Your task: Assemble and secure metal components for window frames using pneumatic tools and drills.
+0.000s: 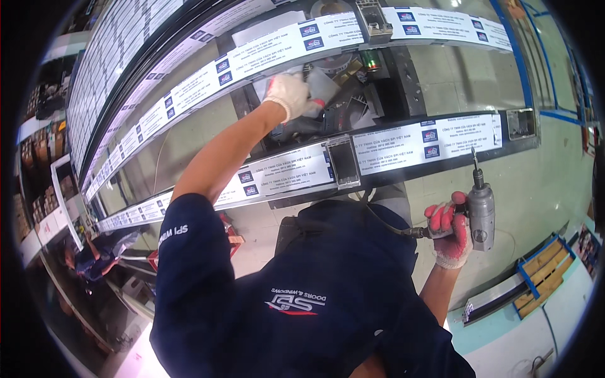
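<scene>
My right hand [452, 234], in a white glove with red palm and fingers, is closed round the handle of a grey air screwdriver [482, 217]. Its long bit points away from me, close to the near film-covered metal profile [403, 149]. A dark hose runs from the handle toward my body. My left hand [288, 96], gloved the same way, reaches over the near profile into a cluttered spot between two profiles. Beside its fingers is a pale, crumpled sheet or bag [322, 88]; whether the fingers hold anything is hidden.
A second film-covered profile [271, 53] runs along the far side. Open-ended metal brackets [343, 162] sit on the near one. Tape rolls [331, 7] lie among the clutter. Another person [94, 261] is at far left. A blue rack [545, 274] stands at right.
</scene>
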A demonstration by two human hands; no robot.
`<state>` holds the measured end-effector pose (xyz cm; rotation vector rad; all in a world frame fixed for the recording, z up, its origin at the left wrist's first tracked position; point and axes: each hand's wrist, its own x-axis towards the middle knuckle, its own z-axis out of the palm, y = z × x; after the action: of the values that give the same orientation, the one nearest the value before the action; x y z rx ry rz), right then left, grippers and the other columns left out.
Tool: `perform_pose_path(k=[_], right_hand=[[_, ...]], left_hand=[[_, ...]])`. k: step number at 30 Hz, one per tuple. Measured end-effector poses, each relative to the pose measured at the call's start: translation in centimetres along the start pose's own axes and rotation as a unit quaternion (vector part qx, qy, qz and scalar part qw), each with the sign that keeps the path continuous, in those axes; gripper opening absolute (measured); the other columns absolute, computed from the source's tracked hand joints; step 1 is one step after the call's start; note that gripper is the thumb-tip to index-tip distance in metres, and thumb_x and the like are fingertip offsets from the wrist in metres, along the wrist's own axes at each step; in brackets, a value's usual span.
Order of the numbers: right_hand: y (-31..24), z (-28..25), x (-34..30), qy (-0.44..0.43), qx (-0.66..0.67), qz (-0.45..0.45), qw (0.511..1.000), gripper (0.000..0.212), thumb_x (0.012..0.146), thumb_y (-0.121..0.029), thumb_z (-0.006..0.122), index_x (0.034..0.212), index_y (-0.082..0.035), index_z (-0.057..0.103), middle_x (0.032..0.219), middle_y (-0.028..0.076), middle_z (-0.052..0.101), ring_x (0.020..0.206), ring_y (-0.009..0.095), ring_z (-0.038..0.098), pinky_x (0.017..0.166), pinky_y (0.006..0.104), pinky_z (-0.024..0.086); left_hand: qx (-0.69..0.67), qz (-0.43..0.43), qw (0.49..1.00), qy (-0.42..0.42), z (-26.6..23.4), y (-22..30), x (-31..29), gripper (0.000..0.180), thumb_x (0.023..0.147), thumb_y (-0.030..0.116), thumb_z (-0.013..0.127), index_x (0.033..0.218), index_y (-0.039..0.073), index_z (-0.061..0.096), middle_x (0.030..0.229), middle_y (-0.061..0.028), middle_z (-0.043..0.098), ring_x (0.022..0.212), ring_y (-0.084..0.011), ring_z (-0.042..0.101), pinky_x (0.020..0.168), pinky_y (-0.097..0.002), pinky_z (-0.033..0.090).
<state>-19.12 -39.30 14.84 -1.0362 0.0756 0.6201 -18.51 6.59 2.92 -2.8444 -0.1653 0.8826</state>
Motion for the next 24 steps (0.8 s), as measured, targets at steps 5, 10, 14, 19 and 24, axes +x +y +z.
perform_pose_path(k=[5, 10, 14, 19, 24], right_hand=[[-1.8, -1.8, 4.6, -0.068, 0.007, 0.023, 0.997, 0.05, 0.107, -0.03, 0.069, 0.148, -0.003, 0.059, 0.079, 0.0, 0.05, 0.072, 0.02, 0.055, 0.091, 0.0456, 0.05], [-4.7, -5.3, 9.5, -0.113, 0.028, 0.055, 0.992, 0.05, 0.108, -0.031, 0.067, 0.149, -0.004, 0.058, 0.081, 0.0, 0.052, 0.074, 0.02, 0.055, 0.091, 0.0455, 0.05], [-6.4, -7.0, 13.3, -0.139, 0.038, 0.078, 0.986, 0.049, 0.108, -0.029, 0.064, 0.15, -0.004, 0.057, 0.082, 0.001, 0.053, 0.076, 0.021, 0.056, 0.091, 0.045, 0.05], [-7.3, -7.0, 16.3, -0.15, 0.04, 0.102, 0.983, 0.049, 0.107, -0.029, 0.066, 0.148, -0.003, 0.058, 0.081, 0.002, 0.052, 0.076, 0.021, 0.056, 0.089, 0.0445, 0.049], [-7.6, -6.8, 18.3, -0.168, 0.025, 0.131, 0.977, 0.05, 0.106, -0.029, 0.067, 0.148, -0.003, 0.058, 0.08, 0.002, 0.051, 0.073, 0.021, 0.054, 0.089, 0.0447, 0.048]], left_hand=[[-0.105, -0.02, 0.991, 0.076, 4.4, 0.2, 0.5, 0.025, 0.093, 0.031, 0.076, 0.105, 0.009, 0.08, 0.121, -0.0154, 0.072, 0.111, -0.038, 0.073, 0.091, -0.0507, 0.06], [-0.393, -0.118, 0.89, 0.201, 2.7, -2.0, -6.6, 0.032, 0.093, 0.031, 0.079, 0.096, 0.0, 0.072, 0.119, -0.0166, 0.074, 0.107, -0.0406, 0.068, 0.092, -0.0454, 0.056], [-0.572, -0.325, 0.726, 0.199, -2.0, -0.5, -12.7, 0.022, 0.094, 0.014, 0.082, 0.104, -0.004, 0.073, 0.093, -0.0136, 0.077, 0.079, -0.0206, 0.067, 0.078, -0.0299, 0.055], [-0.483, -0.4, 0.725, 0.284, -1.6, 1.6, -17.4, 0.038, 0.09, 0.014, 0.087, 0.122, 0.003, 0.071, 0.09, -0.0156, 0.078, 0.079, -0.0266, 0.076, 0.076, -0.0373, 0.058], [-0.224, -0.421, 0.876, 0.073, -1.4, 0.6, -17.2, 0.034, 0.096, 0.038, 0.08, 0.115, 0.011, 0.071, 0.094, -0.0196, 0.077, 0.092, -0.0431, 0.075, 0.084, -0.0501, 0.06]])
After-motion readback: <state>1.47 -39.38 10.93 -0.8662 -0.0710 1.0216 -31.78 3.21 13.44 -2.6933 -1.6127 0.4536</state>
